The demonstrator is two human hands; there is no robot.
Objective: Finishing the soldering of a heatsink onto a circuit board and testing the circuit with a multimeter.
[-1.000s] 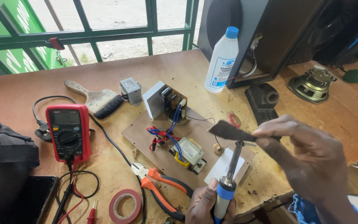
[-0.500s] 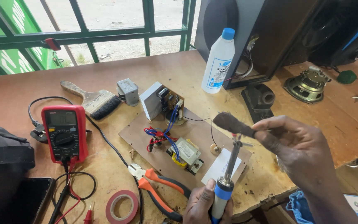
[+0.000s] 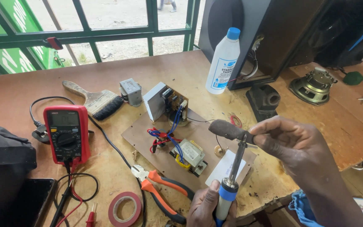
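Left hand at desk's near edge, fingers wrapped tight round blue-and-black handle of soldering iron, shaft pointing up. Iron looks light, rigid; metal shaft and tip likely hot, so grip only insulated handle. Right hand over near right part of desk, thumb and fingers pinched on dark sponge pad, pad touching iron tip. Pad looks soft, light, compressible; hold by end away from tip. Orange pliers just left of iron, white card behind it.
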